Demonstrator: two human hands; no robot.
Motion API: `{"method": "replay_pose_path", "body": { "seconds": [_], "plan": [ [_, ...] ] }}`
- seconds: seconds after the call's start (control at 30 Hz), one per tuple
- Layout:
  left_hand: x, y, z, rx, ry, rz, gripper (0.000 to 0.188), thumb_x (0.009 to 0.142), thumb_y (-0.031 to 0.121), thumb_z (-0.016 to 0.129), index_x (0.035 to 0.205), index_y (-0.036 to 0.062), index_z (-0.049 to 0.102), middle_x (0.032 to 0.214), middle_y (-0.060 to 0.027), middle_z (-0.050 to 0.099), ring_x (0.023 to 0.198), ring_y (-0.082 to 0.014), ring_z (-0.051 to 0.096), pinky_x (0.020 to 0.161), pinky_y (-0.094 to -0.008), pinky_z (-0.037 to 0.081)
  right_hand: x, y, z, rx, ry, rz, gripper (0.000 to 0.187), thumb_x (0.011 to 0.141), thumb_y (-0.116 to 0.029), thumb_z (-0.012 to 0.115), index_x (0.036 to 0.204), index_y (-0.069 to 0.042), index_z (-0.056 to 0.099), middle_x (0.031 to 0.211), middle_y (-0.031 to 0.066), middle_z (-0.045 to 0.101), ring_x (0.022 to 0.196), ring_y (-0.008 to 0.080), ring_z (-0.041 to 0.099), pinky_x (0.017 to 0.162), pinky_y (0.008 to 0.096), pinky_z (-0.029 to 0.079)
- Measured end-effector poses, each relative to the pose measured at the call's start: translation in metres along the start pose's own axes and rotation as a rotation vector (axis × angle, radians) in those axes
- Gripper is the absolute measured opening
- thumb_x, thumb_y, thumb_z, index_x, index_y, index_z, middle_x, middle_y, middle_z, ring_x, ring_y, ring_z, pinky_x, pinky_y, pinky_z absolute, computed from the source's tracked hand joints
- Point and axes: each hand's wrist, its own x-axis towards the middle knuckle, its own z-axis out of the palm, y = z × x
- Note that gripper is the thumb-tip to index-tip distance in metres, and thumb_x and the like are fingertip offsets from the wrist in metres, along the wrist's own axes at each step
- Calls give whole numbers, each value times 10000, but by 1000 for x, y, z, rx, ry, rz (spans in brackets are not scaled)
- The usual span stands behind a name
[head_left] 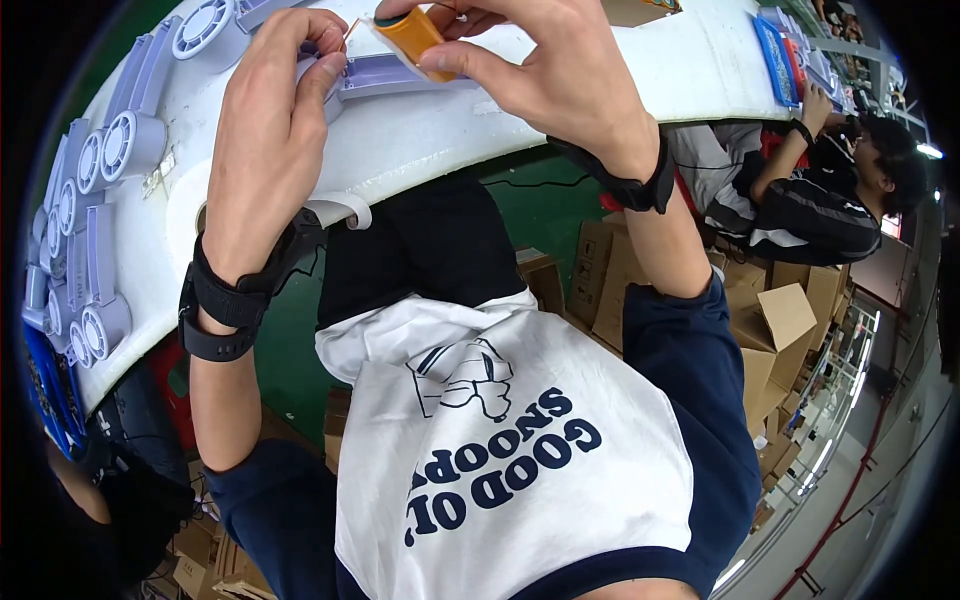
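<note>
At the top of the head view my right hand holds an orange cylinder with a dark end, which looks like a battery. Its thumb presses the lower end of the cylinder. My left hand is closed in a pinch, with a thin reddish wire at its fingertips; where the wire's far end goes, I cannot make out. Beneath both hands lies a lavender plastic housing with a long trough, partly hidden by my fingers.
Several more lavender housings with round grilles line the left of the white table. By the near edge sits a roll of white material. Cardboard boxes stand below. At right, a person works beside blue and red bins.
</note>
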Motion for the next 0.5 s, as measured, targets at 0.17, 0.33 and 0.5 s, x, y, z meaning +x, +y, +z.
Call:
{"method": "replay_pose_path", "body": {
  "seconds": [0.17,0.33,0.5],
  "plan": [
    [1,-4,0,32,-3,9,79,982,42,530,1047,-1,545,1005,-76,603,878,-184,563,835,-282,458,-5,22,12,200,-54,59,274,833,-39,688,1097,-105,656,864,119,632,770,294,628,690,362,499],
    [0,-7,6,-13,63,135,86,969,31,544,1046,-7,543,978,-91,592,865,-207,567,831,-296,460,-5,30,20,132,-146,25,219,854,-66,657,1068,-111,662,818,114,586,756,304,603,671,384,476],
    [3,33,1,26,19,6,95,895,-53,518,979,-17,493,927,-139,528,855,-277,540,806,-336,441,-4,22,25,132,-145,26,182,847,-59,649,1026,-88,666,873,115,594,778,306,611,677,387,480]
  ]
}}
